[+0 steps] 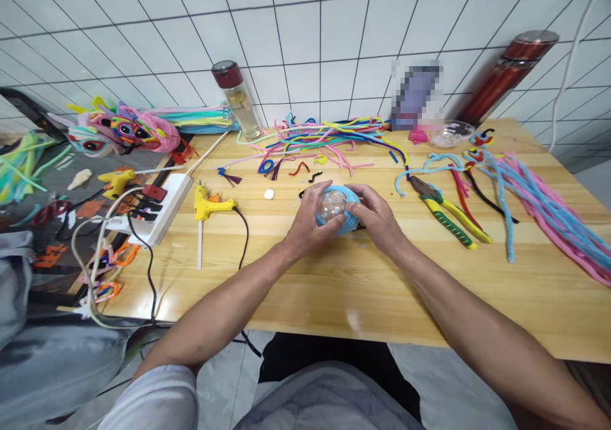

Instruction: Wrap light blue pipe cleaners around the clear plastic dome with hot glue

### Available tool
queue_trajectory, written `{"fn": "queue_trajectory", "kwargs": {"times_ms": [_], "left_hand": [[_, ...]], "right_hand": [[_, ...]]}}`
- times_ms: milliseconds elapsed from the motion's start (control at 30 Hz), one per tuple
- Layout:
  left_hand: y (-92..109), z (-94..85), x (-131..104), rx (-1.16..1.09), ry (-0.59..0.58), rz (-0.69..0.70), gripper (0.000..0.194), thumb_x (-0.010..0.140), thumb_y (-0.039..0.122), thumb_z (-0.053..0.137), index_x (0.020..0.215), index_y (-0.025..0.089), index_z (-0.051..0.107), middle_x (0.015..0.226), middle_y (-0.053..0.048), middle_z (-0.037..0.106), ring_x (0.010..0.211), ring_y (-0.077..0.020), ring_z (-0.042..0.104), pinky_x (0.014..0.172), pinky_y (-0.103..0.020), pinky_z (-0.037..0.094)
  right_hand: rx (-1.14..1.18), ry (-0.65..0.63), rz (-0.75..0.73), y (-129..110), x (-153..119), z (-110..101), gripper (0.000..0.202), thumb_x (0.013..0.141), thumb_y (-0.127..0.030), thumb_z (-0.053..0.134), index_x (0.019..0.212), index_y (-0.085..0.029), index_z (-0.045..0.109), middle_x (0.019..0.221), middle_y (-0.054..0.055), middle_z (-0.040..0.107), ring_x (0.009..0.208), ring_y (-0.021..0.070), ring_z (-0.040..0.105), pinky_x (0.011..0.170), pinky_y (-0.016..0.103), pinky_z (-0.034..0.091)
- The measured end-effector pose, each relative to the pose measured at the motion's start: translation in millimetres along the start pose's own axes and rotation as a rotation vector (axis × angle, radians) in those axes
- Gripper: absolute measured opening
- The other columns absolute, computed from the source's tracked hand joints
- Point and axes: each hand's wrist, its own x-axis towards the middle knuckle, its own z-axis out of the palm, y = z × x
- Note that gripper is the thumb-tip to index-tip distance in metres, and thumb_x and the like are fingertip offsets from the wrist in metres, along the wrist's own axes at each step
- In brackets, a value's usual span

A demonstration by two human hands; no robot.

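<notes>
The left hand (310, 220) and right hand (377, 212) grip a blue-ringed clear ball (332, 205), fingers curled around it. Pliers (446, 208) lie to the right.

— Pale-blue strands (351, 197) are seen around the clear ball (331, 206), between the fingers (334, 228)!
— Beyond the fingers, pink, yellow, blue and purple are mingled in the fuzzy stems (315, 134)!
— Right of the fingers, green and yellow are worn by the pliers' handles (451, 224)!
— Left, a yellow glue gun (212, 208) is spotted; farthest beyond, white tiles (296, 39) are crossed by dark lines!
</notes>
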Motion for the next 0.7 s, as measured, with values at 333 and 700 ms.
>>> {"fn": "queue_trajectory", "kwargs": {"times_ms": [333,700], "left_hand": [[2.3,2.7,-6.7,0.023,0.007,-0.040,0.063,0.105,0.054,0.053,0.158,0.023,0.043,0.163,-0.018,0.049,0.156,-0.0345,0.044,0.131,-0.059,0.036],[1.1,-0.1,-1.5,-0.070,-0.009,-0.105,0.062,0.103,0.061,0.056,0.153,0.025,0.049,0.163,-0.016,0.050,0.157,-0.0326,0.044,0.133,-0.055,0.035]], "right_hand": [[-0.088,0.162,-0.015,-0.6,-0.1,6.2,0.051,0.068,-0.049,0.075,0.111,-0.025,0.061,0.123,0.009,0.071,0.116,0.0318,0.066,0.108,0.053,0.052],[-0.011,0.112,0.045,0.2,0.9,3.1,0.047,0.070,-0.053,0.076,0.105,-0.027,0.059,0.107,0.004,0.069,0.107,0.0278,0.066,0.094,0.045,0.055]]}}
